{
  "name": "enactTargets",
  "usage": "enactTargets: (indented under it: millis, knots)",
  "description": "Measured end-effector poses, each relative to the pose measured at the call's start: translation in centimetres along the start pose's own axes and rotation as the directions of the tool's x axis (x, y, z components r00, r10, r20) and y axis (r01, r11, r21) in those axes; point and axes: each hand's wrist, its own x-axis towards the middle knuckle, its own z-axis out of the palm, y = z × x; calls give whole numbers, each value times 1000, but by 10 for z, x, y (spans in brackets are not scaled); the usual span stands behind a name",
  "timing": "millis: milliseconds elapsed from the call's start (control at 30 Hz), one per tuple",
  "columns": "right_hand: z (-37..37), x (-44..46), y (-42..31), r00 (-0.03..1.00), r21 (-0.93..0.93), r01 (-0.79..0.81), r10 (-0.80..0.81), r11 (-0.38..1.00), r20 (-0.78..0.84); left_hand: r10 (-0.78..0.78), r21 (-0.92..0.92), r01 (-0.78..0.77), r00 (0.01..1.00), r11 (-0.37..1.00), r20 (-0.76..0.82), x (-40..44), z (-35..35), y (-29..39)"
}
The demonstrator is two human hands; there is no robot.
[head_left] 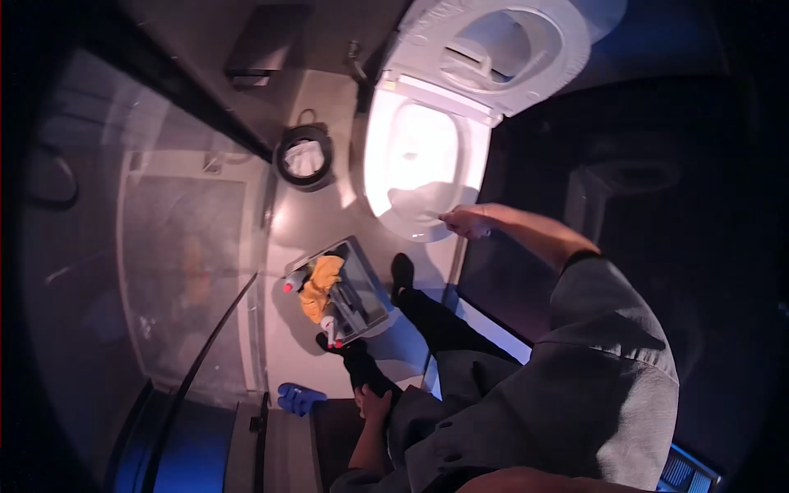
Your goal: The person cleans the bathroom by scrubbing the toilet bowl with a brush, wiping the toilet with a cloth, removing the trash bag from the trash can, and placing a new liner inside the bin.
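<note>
My right hand [468, 221] reaches to the front rim of a white toilet [415, 164], its fingers closed and pointing into the bowl. What they hold is lost in the glare; a faint thin shape may extend from the fingertips. The toilet seat and lid [538, 62] are raised. My left hand [374, 403] rests on my dark trouser leg near the knee, fingers laid over the cloth. Beyond it, a grey caddy [376, 308] stands on the floor by my feet, with an orange cloth [320, 287], a bottle with a red cap [295, 281] and a white-and-red bottle [330, 327].
A dark round bin [316, 174] with white paper inside stands left of the toilet. Blue slippers [299, 398] lie on the floor at lower left. A glass partition [189, 271] lines the left side. A dark glossy wall [625, 181] is close on the right.
</note>
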Motion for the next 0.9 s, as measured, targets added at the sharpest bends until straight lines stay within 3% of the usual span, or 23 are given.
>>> enactTargets:
  millis: [33,67,100,133,167,233,267,300,333,367,433,467,500,533,567,667,733,800,833,900]
  knots:
    - [17,19,5,999,-16,18,-18,1000,27,72,42,-72,997,996,16,1,-2,1]
    - [35,33,12,992,261,127,-118,957,-49,147,84,-150,988,985,38,0,-4,4]
    - [43,43,13,971,514,237,-186,824,-149,230,124,-227,973,966,-14,-4,-8,9]
    - [47,51,12,971,517,238,-199,823,-130,301,56,-299,953,953,-28,-2,-11,13]
    - [55,60,14,929,492,350,-228,797,-291,364,-2,-364,931,931,-41,2,-15,13]
    - [61,81,34,830,441,479,-228,759,-509,549,-118,-592,792,797,-267,5,-18,12]
    - [67,62,32,830,572,506,-184,645,-527,532,-153,-579,806,801,-261,-10,-35,29]
    - [58,68,47,721,285,589,-333,756,-608,505,-151,-554,820,819,-268,-10,-37,30]
    - [61,29,29,841,677,459,-36,575,-540,497,-145,-543,827,827,-261,-12,-40,30]
    - [55,2,31,888,758,434,-91,487,-451,464,-189,-516,846,835,-262,-14,-42,32]
    - [52,-38,34,810,665,545,-114,511,-576,401,-239,-455,883,858,-244,-15,-40,28]
    - [42,-53,39,809,655,569,-195,497,-554,368,-256,-431,893,865,-259,-14,-36,26]
    - [36,-66,36,828,711,544,-145,445,-542,364,-247,-402,912,881,-187,-14,-35,23]
    - [26,-79,34,903,837,418,-261,354,-341,336,-251,-360,932,899,-132,-14,-37,16]
    - [21,-80,27,883,848,426,-349,314,-314,301,-234,-328,942,915,-146,-16,-37,12]
    - [11,-45,-7,830,633,555,-316,540,-459,255,-261,-284,957,923,-138,-27,-42,9]
    - [-19,30,1,893,596,378,-111,709,-435,220,-274,-255,964,927,-152,-36,-42,7]
    - [-39,80,13,917,480,269,-69,835,-393,214,-303,-246,967,921,-135,-35,-49,6]
    - [-21,67,8,896,551,270,4,789,-444,236,-328,-286,954,900,-184,-35,-48,3]
    - [-12,55,23,853,479,366,-82,798,-516,212,-359,-272,957,893,-197,-42,-54,6]
